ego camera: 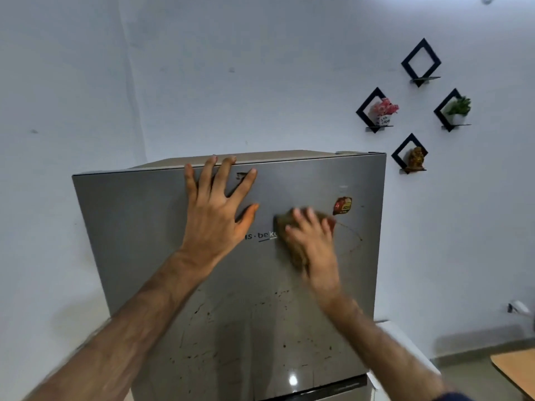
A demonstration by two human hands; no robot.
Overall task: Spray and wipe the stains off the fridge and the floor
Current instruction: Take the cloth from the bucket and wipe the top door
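A silver fridge [139, 227] fills the middle of the view, its upper door facing me. My left hand [215, 209] lies flat on the door near its top edge, fingers spread, holding nothing. My right hand [312, 241], blurred, presses a brownish cloth [295, 256] against the door just right of the brand lettering [260, 235]. A thin brown smear [351, 241] curves to the right of the cloth. Several dark specks and streaks [260, 331] dot the lower part of the door. No spray bottle is in view.
A red sticker [342, 205] sits on the door above the cloth. Black diamond wall shelves [421, 62] with small plants and a figurine hang on the white wall at right. A wooden surface [518, 371] shows at the lower right corner.
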